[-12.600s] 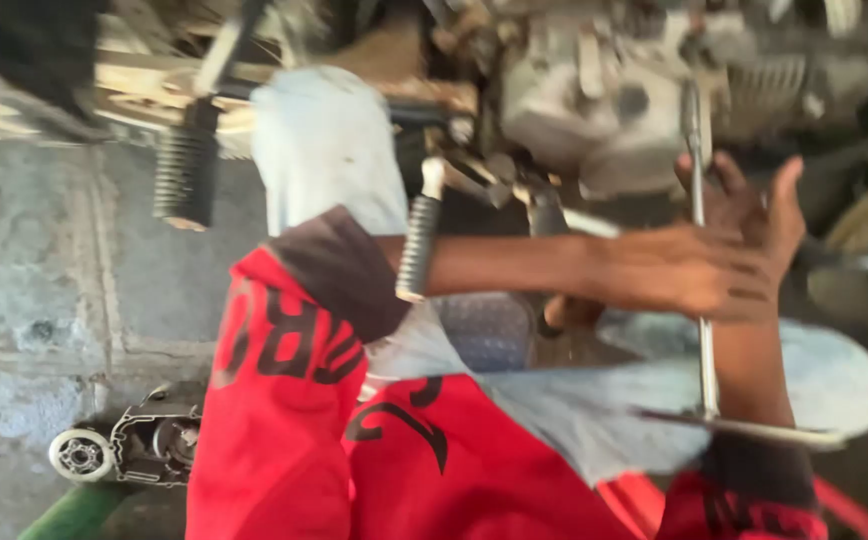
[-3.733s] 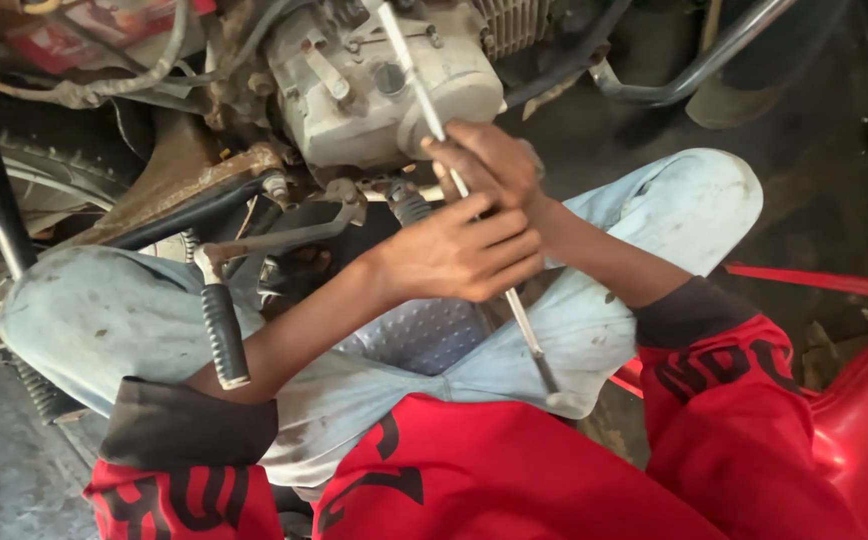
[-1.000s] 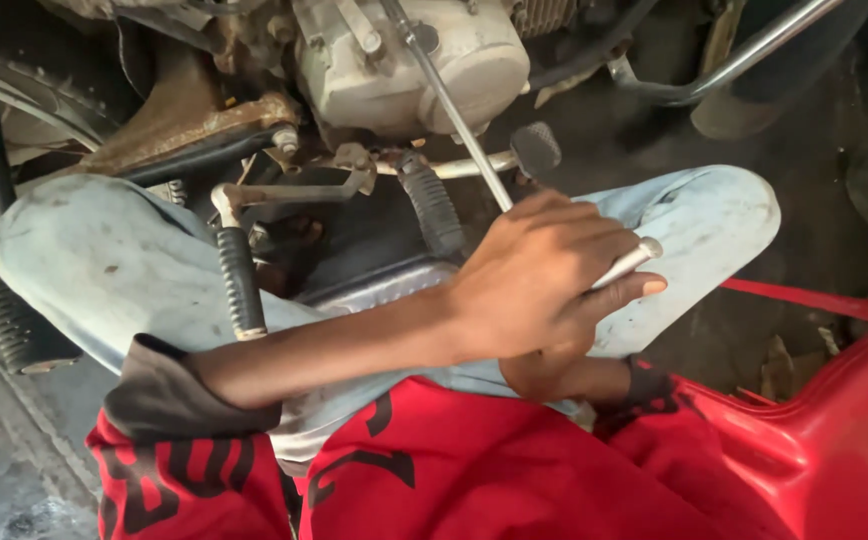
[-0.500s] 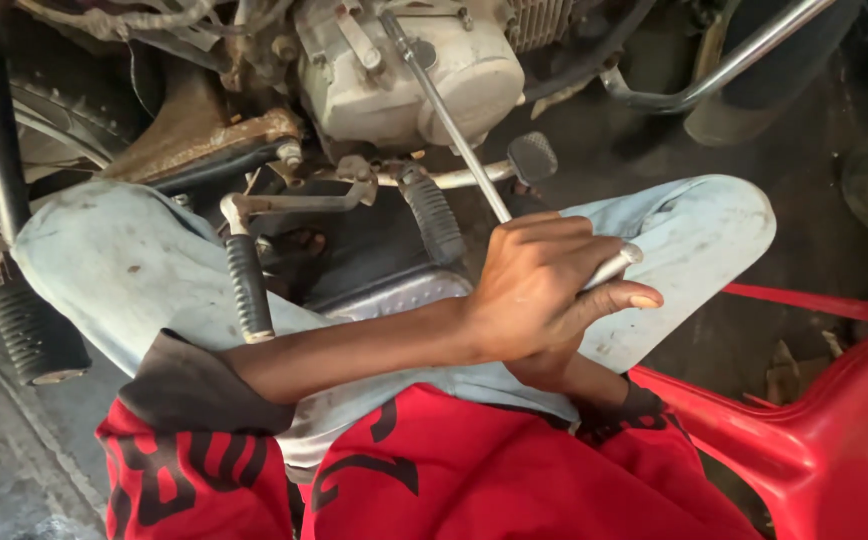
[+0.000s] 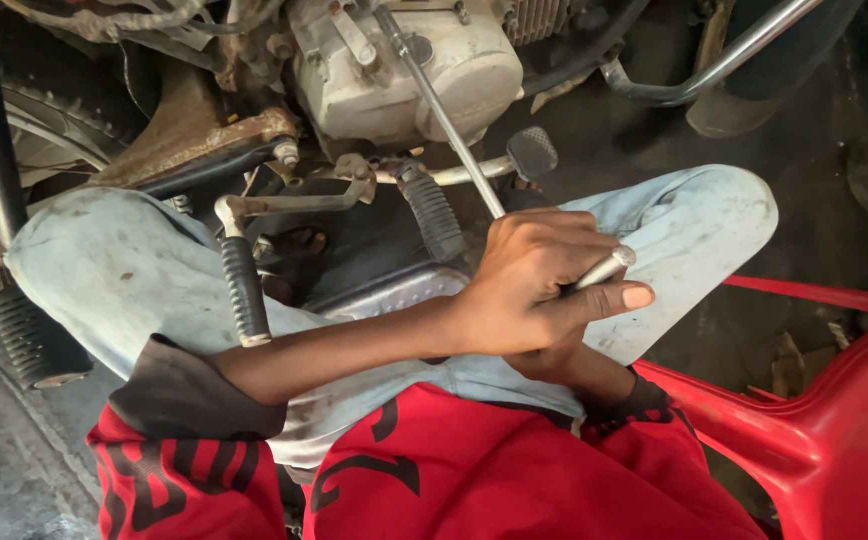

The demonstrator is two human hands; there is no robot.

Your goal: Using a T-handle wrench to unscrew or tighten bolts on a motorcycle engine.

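Observation:
My left hand is closed around the near end of a long metal rod tool. Its far tip sits on the grey motorcycle engine case. The thumb stretches out to the right beneath the rod's end. My right hand lies directly under the left one and is mostly hidden, so its grip cannot be made out. Both forearms come out of red sleeves and cross above my knees in light blue jeans.
A kick lever with a ribbed rubber grip, a rubber footpeg and a brake pedal sit below the engine. A red plastic chair is at the right, a chrome pipe at the top right, and a tyre at the left.
Since 3.7 s ago my left hand has slid down the rod to its near end. Over the last second the hands and rod have barely shifted.

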